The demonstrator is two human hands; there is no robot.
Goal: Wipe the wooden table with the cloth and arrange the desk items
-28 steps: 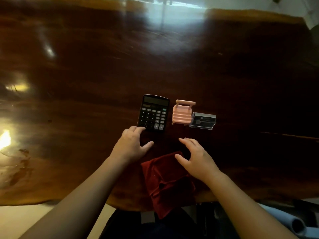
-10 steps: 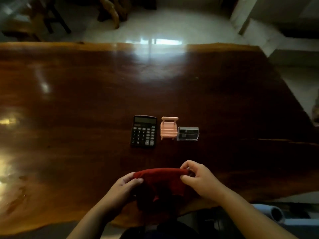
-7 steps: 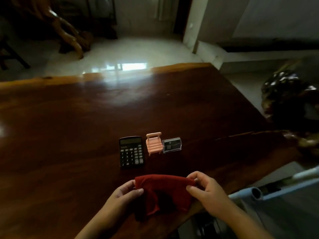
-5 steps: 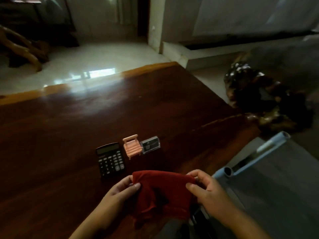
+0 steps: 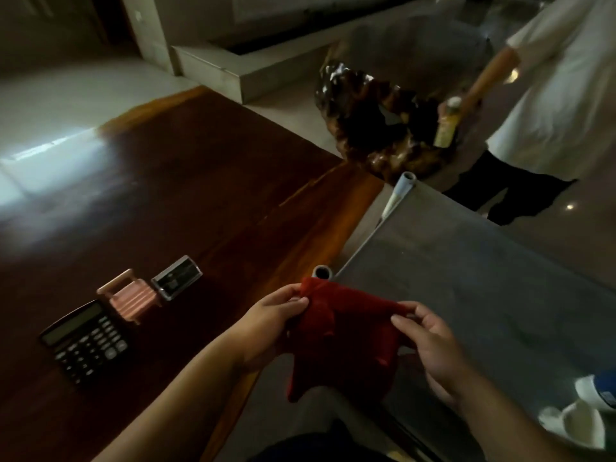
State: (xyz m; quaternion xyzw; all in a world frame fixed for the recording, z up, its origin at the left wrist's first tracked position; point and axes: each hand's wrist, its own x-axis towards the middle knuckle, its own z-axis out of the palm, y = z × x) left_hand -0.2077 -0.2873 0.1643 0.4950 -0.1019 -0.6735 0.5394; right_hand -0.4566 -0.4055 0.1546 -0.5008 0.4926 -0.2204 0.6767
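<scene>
A dark red cloth point(image 5: 346, 338) hangs in the air off the right edge of the wooden table point(image 5: 186, 201). My left hand point(image 5: 276, 315) pinches its upper left corner and my right hand point(image 5: 430, 341) pinches its upper right corner. On the table to the left lie a black calculator point(image 5: 85, 341), a small pink chair-shaped holder point(image 5: 131, 296) and a clear plastic box point(image 5: 176, 277) in a row.
A grey mat point(image 5: 466, 288) with rolled ends lies on the floor to the right. A glossy dark root sculpture point(image 5: 376, 128) stands beyond the table's corner. A person in a white top point(image 5: 553, 95) stands at the far right holding a bottle point(image 5: 448, 126).
Both hands picked the cloth up from the table edge. The view has swung right, so the cloth now hangs beyond the table's right edge and the desk items sit at the left.
</scene>
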